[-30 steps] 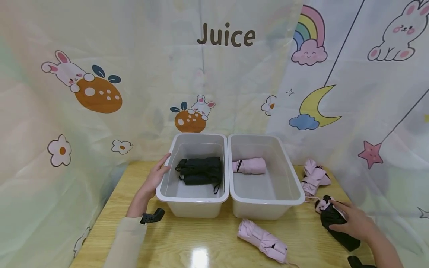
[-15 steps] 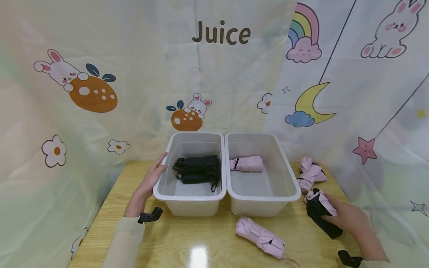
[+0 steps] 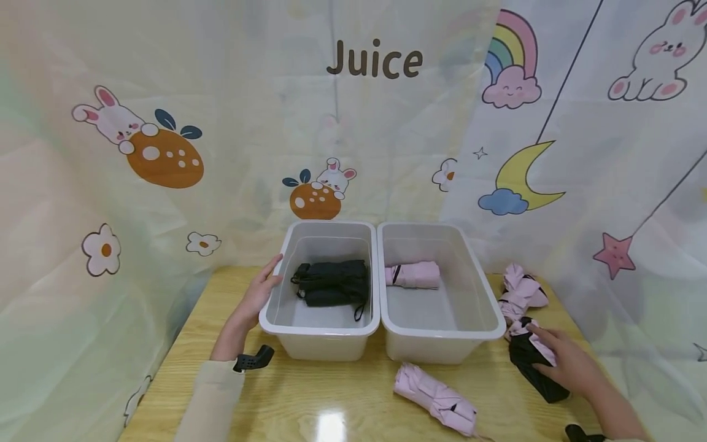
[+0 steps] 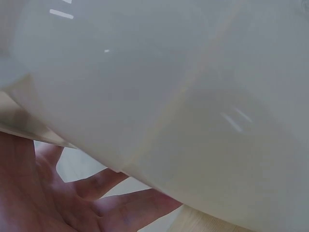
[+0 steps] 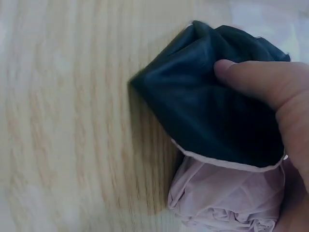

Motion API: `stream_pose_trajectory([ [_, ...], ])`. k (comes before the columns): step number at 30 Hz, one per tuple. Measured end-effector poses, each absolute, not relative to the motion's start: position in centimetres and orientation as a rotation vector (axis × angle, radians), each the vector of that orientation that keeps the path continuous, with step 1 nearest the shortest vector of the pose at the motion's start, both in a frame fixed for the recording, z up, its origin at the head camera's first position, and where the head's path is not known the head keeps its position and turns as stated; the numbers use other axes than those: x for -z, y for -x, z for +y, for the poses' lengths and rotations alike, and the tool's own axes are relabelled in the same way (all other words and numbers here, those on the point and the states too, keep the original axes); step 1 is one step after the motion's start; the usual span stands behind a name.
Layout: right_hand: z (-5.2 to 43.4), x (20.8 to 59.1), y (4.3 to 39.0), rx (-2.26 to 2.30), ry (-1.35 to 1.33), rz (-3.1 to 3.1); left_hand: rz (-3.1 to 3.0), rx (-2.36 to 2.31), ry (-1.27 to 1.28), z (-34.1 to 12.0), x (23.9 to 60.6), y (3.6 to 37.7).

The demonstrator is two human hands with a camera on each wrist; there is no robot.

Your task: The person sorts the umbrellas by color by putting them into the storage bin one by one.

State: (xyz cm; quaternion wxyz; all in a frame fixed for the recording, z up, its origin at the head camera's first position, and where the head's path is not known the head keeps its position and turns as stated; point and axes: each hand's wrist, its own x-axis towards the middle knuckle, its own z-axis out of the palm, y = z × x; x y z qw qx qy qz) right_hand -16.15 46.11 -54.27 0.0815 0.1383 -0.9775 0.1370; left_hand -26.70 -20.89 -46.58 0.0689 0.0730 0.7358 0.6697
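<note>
Right hand [image 3: 569, 368] grips the folded black-and-pink umbrella [image 3: 533, 362] on the wooden table [image 3: 331, 411], drawn closer to the right white plastic bin [image 3: 442, 334] than a second ago; left hand [image 3: 256, 294] rests open-fingered against the left white bin [image 3: 317, 328]

The person wears a long cream sleeve [image 3: 212, 399] on the left arm, ending at the wrist. A small black camera mount [image 3: 253, 359] sits at that wrist, angled like a bent bracket. The left hand [image 3: 259, 293] is bare, with no rings or gloves. Another black mount [image 3: 580, 434] shows at the right wrist, below the bare right hand [image 3: 569, 367].
</note>
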Motion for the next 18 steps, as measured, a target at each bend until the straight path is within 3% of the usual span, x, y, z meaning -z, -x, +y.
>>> stream_pose_trajectory([
  [10,47.2,53.0,16.0,-0.547,-0.43,-2.915,2.25,-1.988,-0.217,-20.7,46.7,26.6],
  [18,47.8,46.6,16.8,-0.46,-0.567,-2.707,2.182,-2.008,-0.182,-20.4,45.3,26.1],
])
